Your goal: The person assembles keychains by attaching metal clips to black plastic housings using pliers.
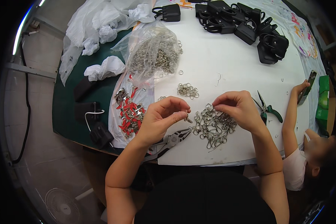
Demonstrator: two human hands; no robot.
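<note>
My left hand [158,118] is closed in a pinch on a small silvery metal clasp [188,120], held over the white board. My right hand [239,110] pinches with thumb and forefinger at the upper edge of a pile of metal swivel clasps [214,130]; what lies between those fingertips is too small to make out. Beneath my left hand, large pliers [171,140] rest with their jaws toward the pile. Beyond both hands is a little heap of metal rings [187,90]. Green-handled long-nose pliers [267,109] lie to the right of my right hand.
A clear plastic bag [153,56] full of metal rings stands at the back left. Red-and-silver pieces [130,117] lie left of my left hand. Several small black bags [227,18] are heaped at the back right. Someone beside me at the right holds a phone [307,87].
</note>
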